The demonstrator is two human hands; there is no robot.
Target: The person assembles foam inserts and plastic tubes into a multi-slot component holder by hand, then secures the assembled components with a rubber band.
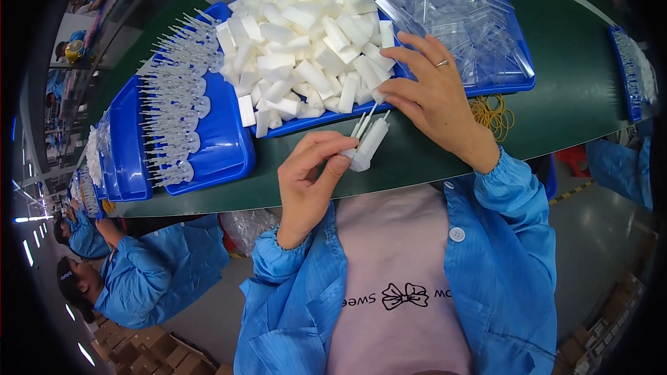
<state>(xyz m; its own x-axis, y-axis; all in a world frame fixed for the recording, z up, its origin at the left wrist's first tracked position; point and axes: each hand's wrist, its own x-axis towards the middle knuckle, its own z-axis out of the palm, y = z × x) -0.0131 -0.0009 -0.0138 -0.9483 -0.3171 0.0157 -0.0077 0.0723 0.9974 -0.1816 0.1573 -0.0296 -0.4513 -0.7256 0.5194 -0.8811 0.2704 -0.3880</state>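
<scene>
White plastic piece with thin prongs (360, 161) was pinched in our left hand (311, 167), above the green desk (410, 163). One white foam block (374, 137) was on; some prongs were bare. We couldn't tell if our right hand (434, 97) pinched anything.

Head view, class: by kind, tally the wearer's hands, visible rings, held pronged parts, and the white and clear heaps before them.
Left hand and right hand: 2
Ring: 1
White pronged part: 1
White block heap: 1
Clear plastic heap: 1
Total: 6
</scene>
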